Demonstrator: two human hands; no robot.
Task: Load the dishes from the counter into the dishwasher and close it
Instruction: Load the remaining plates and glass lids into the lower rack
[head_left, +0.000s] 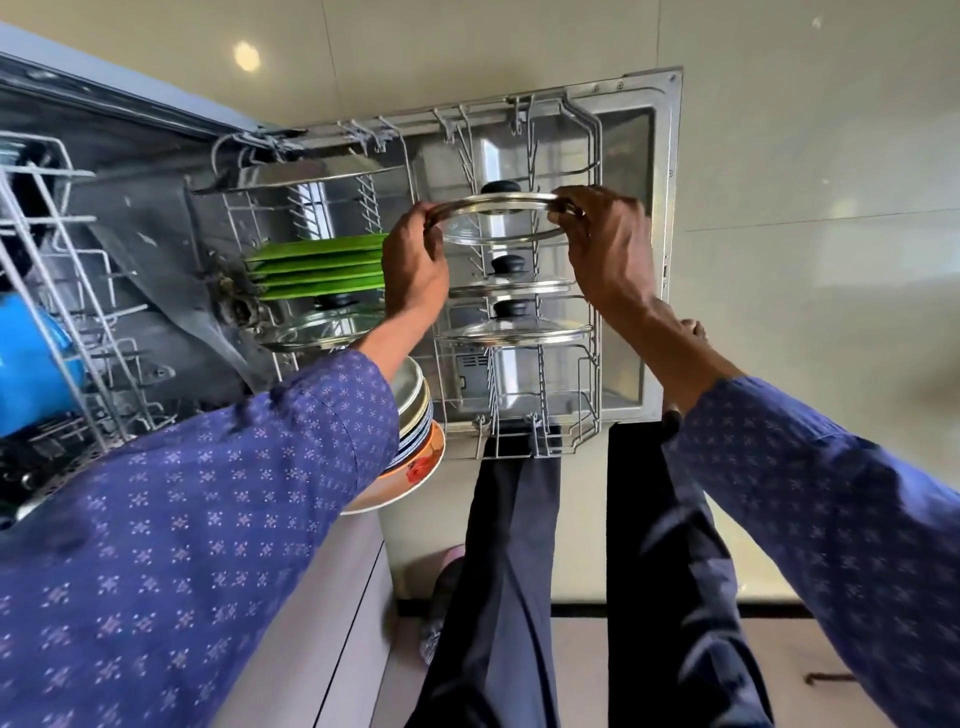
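Observation:
I look straight down at the open dishwasher door (665, 249) with the lower rack (595, 156) pulled out over it. My left hand (413, 265) and my right hand (608, 249) grip opposite rims of a glass pot lid (493, 215) with a black knob, held on edge over the rack's far tines. Two more glass lids (514, 283) (514, 327) stand on edge in the rack just below it. Green plates (322, 265) stand in the rack's left half, with another glass lid (322, 325) beside them. A stack of plates (415, 415) shows under my left forearm.
The upper rack (62, 270) sticks out at the left with a blue vessel (31, 364) in it. The dishwasher tub (156, 249) opens at the left. My dark trouser legs (519, 571) stand on the pale tiled floor (831, 208) in front of the door.

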